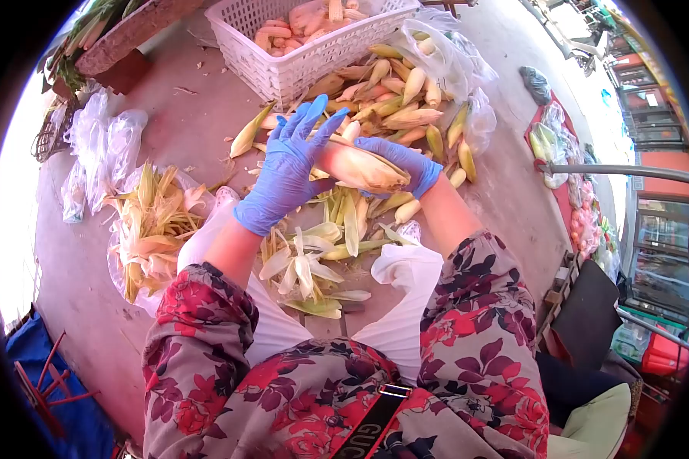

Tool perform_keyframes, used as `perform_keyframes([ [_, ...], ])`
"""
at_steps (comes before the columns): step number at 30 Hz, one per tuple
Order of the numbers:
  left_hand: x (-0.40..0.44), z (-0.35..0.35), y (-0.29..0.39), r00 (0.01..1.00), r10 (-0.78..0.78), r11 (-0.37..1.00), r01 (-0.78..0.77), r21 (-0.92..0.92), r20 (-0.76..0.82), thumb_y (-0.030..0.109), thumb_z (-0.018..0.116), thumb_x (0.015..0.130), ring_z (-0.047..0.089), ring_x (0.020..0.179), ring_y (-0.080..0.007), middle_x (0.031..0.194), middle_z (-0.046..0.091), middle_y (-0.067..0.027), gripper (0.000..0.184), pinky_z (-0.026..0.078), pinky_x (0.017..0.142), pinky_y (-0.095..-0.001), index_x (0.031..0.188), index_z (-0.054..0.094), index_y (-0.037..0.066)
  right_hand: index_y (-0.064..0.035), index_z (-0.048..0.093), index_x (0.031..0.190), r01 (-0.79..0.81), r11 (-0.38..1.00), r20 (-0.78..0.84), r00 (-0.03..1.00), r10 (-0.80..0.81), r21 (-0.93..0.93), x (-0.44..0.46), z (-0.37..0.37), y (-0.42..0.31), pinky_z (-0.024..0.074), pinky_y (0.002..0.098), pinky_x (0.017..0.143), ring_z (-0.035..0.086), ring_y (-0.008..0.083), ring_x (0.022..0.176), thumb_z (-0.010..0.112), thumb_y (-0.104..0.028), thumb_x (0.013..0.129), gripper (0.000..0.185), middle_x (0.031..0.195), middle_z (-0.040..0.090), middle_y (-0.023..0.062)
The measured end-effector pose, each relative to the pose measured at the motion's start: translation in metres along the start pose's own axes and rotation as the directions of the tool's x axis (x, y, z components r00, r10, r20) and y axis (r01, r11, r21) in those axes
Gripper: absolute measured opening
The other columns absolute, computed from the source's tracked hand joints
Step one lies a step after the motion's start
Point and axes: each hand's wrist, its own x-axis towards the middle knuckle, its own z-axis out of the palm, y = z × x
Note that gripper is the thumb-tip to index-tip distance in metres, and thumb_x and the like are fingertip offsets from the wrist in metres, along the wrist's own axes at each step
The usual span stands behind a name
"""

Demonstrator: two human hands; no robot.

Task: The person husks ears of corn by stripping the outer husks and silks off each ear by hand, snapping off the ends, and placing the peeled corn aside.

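Note:
An ear of corn (360, 166), partly wrapped in pale husk, lies crosswise between my two blue-gloved hands. My right hand (412, 164) is wrapped around its right side, with part of the fingers hidden behind it. At the other end, my left hand (277, 172) has that end between thumb and index finger, while its other fingers stretch out above. Just beyond my hands is a heap of corn ears (406, 107), many in green-yellow husk. Below them, stripped husks (306, 264) lie on the ground between my knees.
A white plastic basket (256, 70) with peeled corn stands at the far side. Clear plastic bags lie on the left (115, 141) and beside the heap (455, 57). A husk pile (149, 229) sits left of my leg. A metal bar (628, 173) juts in from the right.

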Motion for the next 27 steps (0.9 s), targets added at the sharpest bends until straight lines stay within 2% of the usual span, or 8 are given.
perform_keyframes([
  [3,-0.007,0.024,-0.004,0.965,-0.065,0.913,0.160,-0.376,0.254,0.014,0.076,0.061,0.057,0.102,-0.0256,0.113,0.057,-0.0139,0.070,0.044,0.088,-0.0344,0.124,0.047,0.008,-0.0049,0.060,0.094,0.140,0.928,0.045,0.990,-0.133,-0.344,-0.045,0.017,0.003,0.0486,0.0261,0.055,0.060,0.0140,0.061,0.049,-0.043,0.089,0.040,0.076,0.063,0.0065],
  [4,-0.010,0.029,0.001,0.972,-0.130,0.849,0.211,-0.484,0.197,0.019,0.077,0.061,0.060,0.093,-0.0252,0.102,0.061,-0.0137,0.063,0.046,0.081,-0.0332,0.117,0.051,0.007,-0.0055,0.059,0.084,0.239,0.865,-0.133,0.936,-0.326,-0.442,-0.049,0.023,0.013,0.0448,0.0248,0.048,0.055,0.0138,0.049,0.044,-0.048,0.090,0.045,0.062,0.059,0.0053],
  [7,-0.017,0.033,0.015,0.944,-0.238,0.678,0.331,-0.656,0.230,0.025,0.075,0.063,0.061,0.083,-0.0193,0.091,0.063,-0.0119,0.055,0.048,0.077,-0.0317,0.108,0.054,0.003,-0.0022,0.055,0.112,0.725,0.499,-0.119,0.508,-0.853,-0.474,-0.056,0.041,0.040,0.0476,0.0273,0.075,0.060,0.0127,0.083,0.046,-0.042,0.092,0.045,0.096,0.062,0.0064],
  [8,-0.017,0.034,0.015,0.929,-0.241,0.655,0.370,-0.659,0.282,0.025,0.075,0.062,0.061,0.083,-0.0184,0.090,0.063,-0.0115,0.055,0.048,0.076,-0.0316,0.108,0.054,0.002,-0.0018,0.046,0.125,0.772,0.446,-0.023,0.490,-0.872,-0.453,-0.061,0.049,0.040,0.0410,0.0300,0.091,0.054,0.0131,0.103,0.048,-0.036,0.092,0.047,0.115,0.056,0.0065],
  [11,-0.014,0.041,0.021,0.910,-0.227,0.659,0.406,-0.633,0.347,0.025,0.074,0.062,0.061,0.080,-0.0183,0.087,0.063,-0.0114,0.052,0.048,0.075,-0.0320,0.105,0.054,0.002,-0.0017,0.047,0.125,0.851,0.333,-0.063,0.337,-0.939,-0.406,-0.050,0.069,0.040,0.0376,0.0312,0.097,0.051,0.0146,0.108,0.049,-0.031,0.092,0.044,0.120,0.054,0.0074],
  [16,0.000,0.054,0.025,0.740,-0.482,0.634,0.664,-0.396,0.470,0.023,0.074,0.060,0.060,0.081,-0.0189,0.092,0.062,-0.0089,0.057,0.048,0.074,-0.0331,0.109,0.052,0.003,0.0048,0.056,0.112,0.891,0.413,-0.387,0.320,-0.865,-0.188,-0.022,0.061,0.032,0.0413,0.0275,0.094,0.055,0.0171,0.103,0.052,-0.018,0.091,0.031,0.114,0.058,0.0131],
  [19,0.009,0.062,0.026,0.799,-0.522,0.787,0.586,-0.193,0.298,0.020,0.076,0.059,0.061,0.083,-0.0283,0.095,0.062,-0.0145,0.057,0.048,0.073,-0.0375,0.108,0.052,0.003,0.0059,0.056,0.111,0.865,0.430,-0.450,0.287,-0.846,-0.257,-0.010,0.052,0.029,0.0425,0.0273,0.092,0.056,0.0174,0.101,0.050,-0.019,0.092,0.031,0.113,0.058,0.0133],
  [27,0.010,0.086,0.026,0.929,-0.337,0.932,0.306,-0.193,-0.154,0.015,0.082,0.052,0.058,0.084,-0.0335,0.091,0.060,-0.0158,0.060,0.047,0.074,-0.0380,0.104,0.053,0.003,0.0038,0.055,0.098,0.894,0.390,-0.509,0.447,-0.735,0.222,0.007,0.019,0.018,0.0469,0.0343,0.086,0.059,0.0218,0.088,0.041,-0.017,0.095,0.025,0.094,0.061,0.0114],
])
